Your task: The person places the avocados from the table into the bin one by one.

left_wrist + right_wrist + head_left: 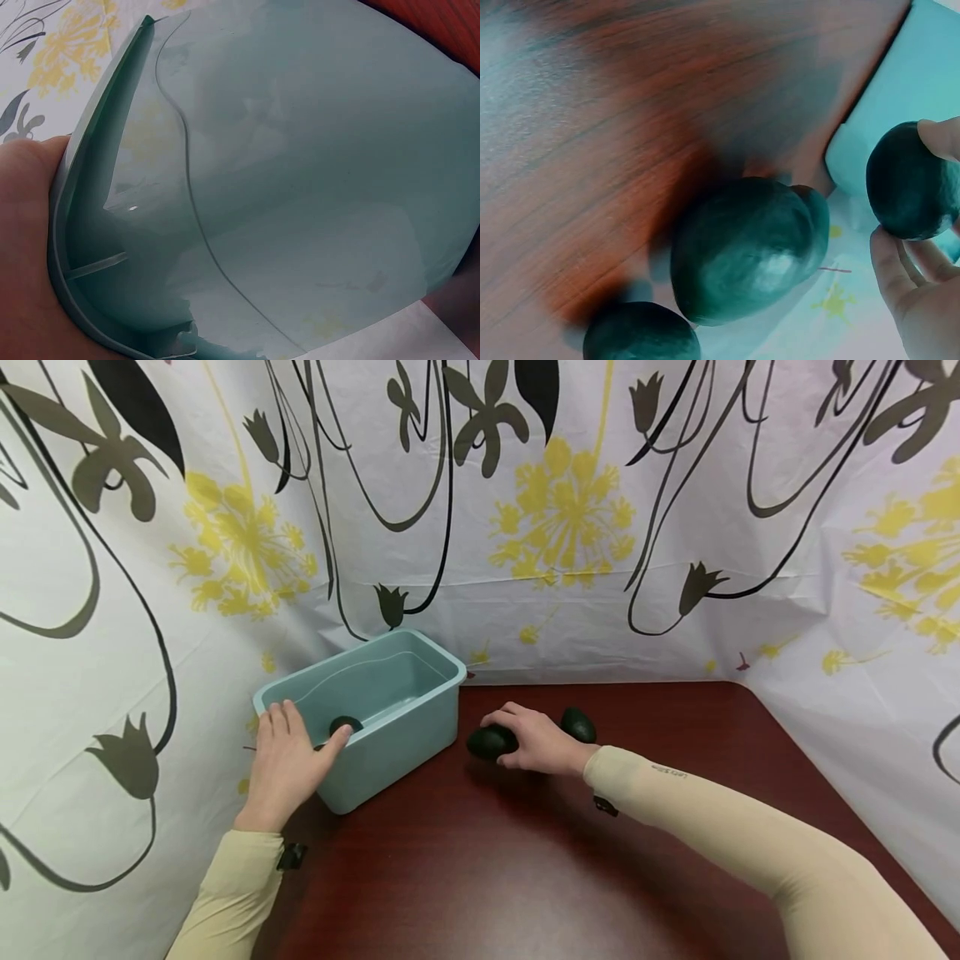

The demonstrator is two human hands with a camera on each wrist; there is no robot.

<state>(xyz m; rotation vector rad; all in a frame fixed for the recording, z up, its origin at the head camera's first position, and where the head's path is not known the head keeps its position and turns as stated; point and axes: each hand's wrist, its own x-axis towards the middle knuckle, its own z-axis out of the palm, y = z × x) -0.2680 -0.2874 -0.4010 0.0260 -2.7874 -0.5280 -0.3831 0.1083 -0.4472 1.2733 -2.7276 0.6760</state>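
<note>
A pale blue-green plastic bin [397,752] stands on the table's left side. My left hand [285,768] rests over its near left rim, fingers straight and thumb spread along the edge; the left wrist view shows the bin's outer wall [322,165] close up. Inside the bin lies a dark green avocado [346,724], partly hidden by the rim. Just right of the bin, my right hand [543,742] grips another avocado [907,184] between thumb and fingers. Several more avocados lie near that hand, among them a large one [742,251] and one at the lower edge [641,334].
The dark red wooden table [480,860] runs up to a hanging white cloth [465,560] with yellow and grey flower prints. That cloth encloses the back and both sides. One loose avocado [577,725] sits beyond my right wrist.
</note>
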